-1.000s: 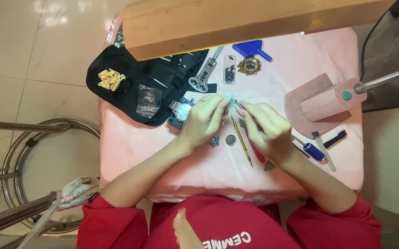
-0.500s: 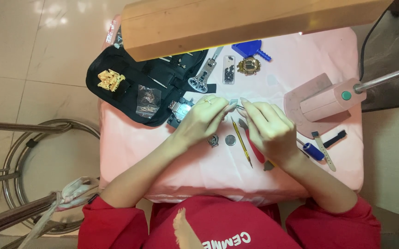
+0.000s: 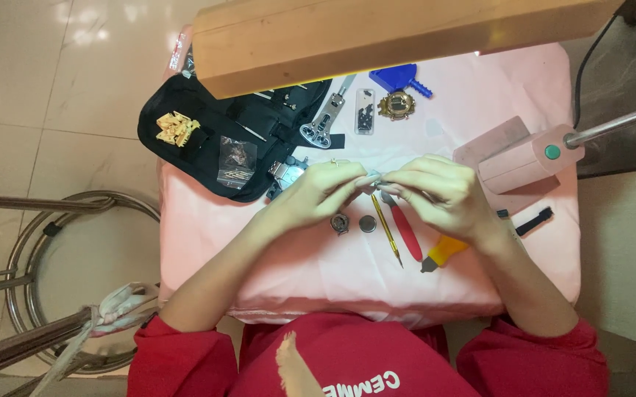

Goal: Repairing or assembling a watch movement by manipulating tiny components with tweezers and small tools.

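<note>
The right hand (image 3: 443,198) sits higher now, uncovering a yellow tool (image 3: 443,254) near the table's front edge; fingertips meet.

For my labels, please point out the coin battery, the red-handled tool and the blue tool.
coin battery (image 3: 367,223), head view, middle of its face
red-handled tool (image 3: 408,234), head view, middle of the handle
blue tool (image 3: 395,76), head view, its body

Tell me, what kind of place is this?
Probably a small watch-repair bench at home. A black fabric tool pouch lies open on the pink-covered table, a small round grey watch case sits beside a round button battery, and both hands pinch a tiny part.
</note>
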